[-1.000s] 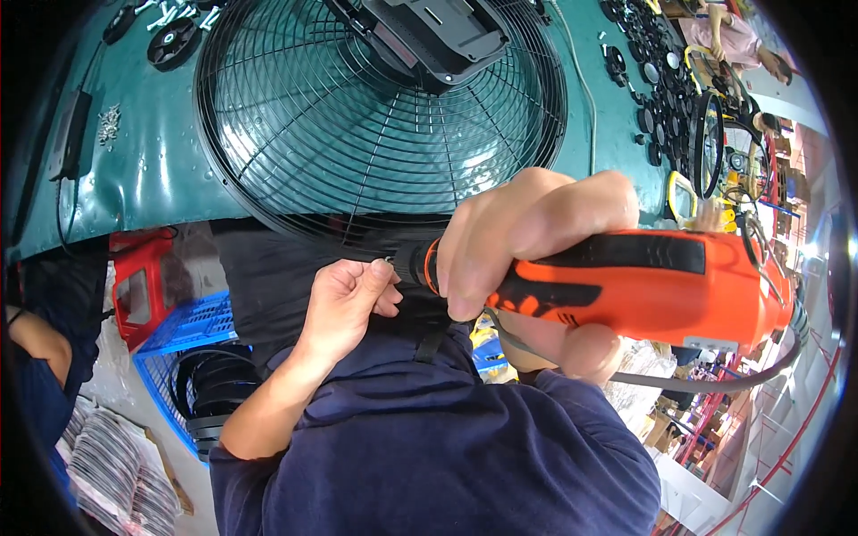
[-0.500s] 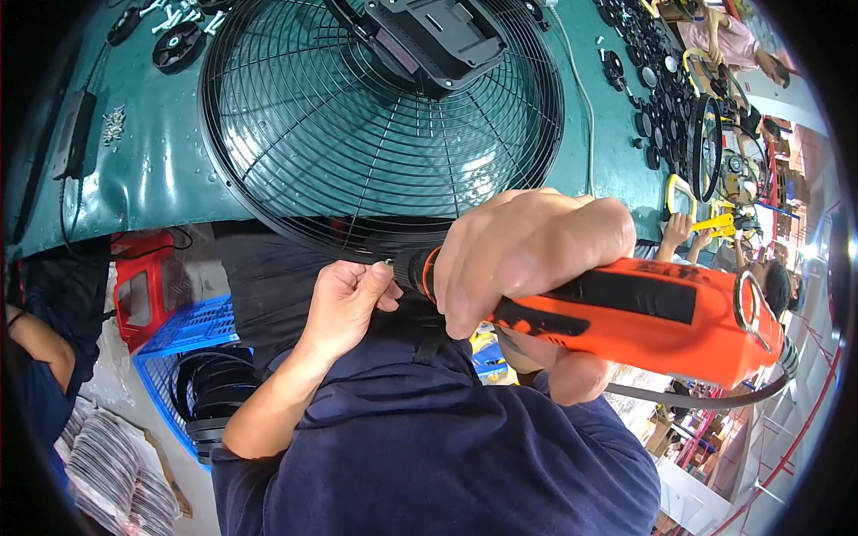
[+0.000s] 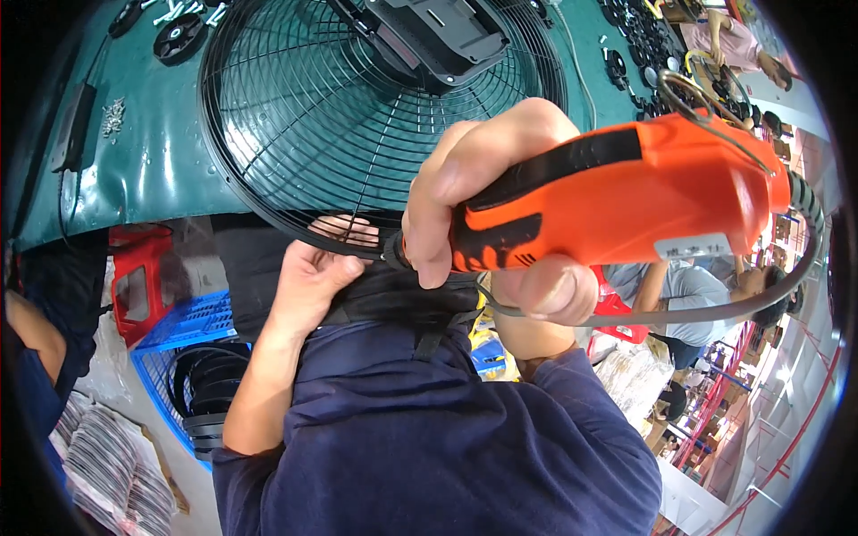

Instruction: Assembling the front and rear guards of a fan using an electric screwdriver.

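Note:
A round black wire fan grille (image 3: 295, 134) lies on the green-covered table, its near rim over the front edge. On its centre sits a black box-shaped housing (image 3: 438, 40). My left hand (image 3: 308, 277) closes round the near rim, fingertips showing behind the wires and thumb on the near side. In my right hand (image 3: 478, 165) is an orange and black electric screwdriver (image 3: 617, 201), gripped around its body. The tool's dark nose points left and meets the rim beside my left thumb. Its bit and any screw there are hidden.
Small screws (image 3: 113, 118) lie in a pile at the left, beside a black power adapter (image 3: 76, 125). A black wheel-shaped part (image 3: 179, 40) stands farther back. Below are a red stool (image 3: 143, 268) and a blue crate (image 3: 179, 326). Another person's arm (image 3: 36, 335) shows far left.
My left hand has moved up and left from a fingertip pinch at the screwdriver's nose to the grille rim. The screwdriver's rear has swung up and its nose has shifted slightly left.

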Tool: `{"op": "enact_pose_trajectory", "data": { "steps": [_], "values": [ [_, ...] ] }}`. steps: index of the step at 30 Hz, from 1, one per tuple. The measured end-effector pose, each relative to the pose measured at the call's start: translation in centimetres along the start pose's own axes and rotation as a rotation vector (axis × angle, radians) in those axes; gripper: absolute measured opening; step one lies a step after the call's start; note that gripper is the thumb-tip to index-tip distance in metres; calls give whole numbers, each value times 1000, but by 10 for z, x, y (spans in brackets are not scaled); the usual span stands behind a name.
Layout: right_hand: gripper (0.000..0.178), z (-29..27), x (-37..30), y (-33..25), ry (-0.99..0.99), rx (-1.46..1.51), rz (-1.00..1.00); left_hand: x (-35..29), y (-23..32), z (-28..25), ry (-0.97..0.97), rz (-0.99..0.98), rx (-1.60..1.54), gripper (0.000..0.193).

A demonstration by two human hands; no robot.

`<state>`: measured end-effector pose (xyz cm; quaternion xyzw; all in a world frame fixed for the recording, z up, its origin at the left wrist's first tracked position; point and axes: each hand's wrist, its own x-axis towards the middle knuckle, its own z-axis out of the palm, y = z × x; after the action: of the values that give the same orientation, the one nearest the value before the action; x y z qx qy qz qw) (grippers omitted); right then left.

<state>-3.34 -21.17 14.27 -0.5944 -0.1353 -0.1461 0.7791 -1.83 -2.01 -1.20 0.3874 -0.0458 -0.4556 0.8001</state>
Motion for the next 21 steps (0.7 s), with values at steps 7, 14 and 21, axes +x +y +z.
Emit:
{"op": "enact_pose_trajectory", "data": {
  "steps": [7,14,21],
  "values": [
    [50,-6,-4,-2,-210,-133,-88,8,-12,-17,-137,-2,-236,42],
    [39,13,-35,-1,58,-133,-279,19,-18,-16,-225,93,-135,27],
    [37,12,-30,-2,39,-205,-233,18,-19,-22,-203,67,-93,26]
  ]
}}
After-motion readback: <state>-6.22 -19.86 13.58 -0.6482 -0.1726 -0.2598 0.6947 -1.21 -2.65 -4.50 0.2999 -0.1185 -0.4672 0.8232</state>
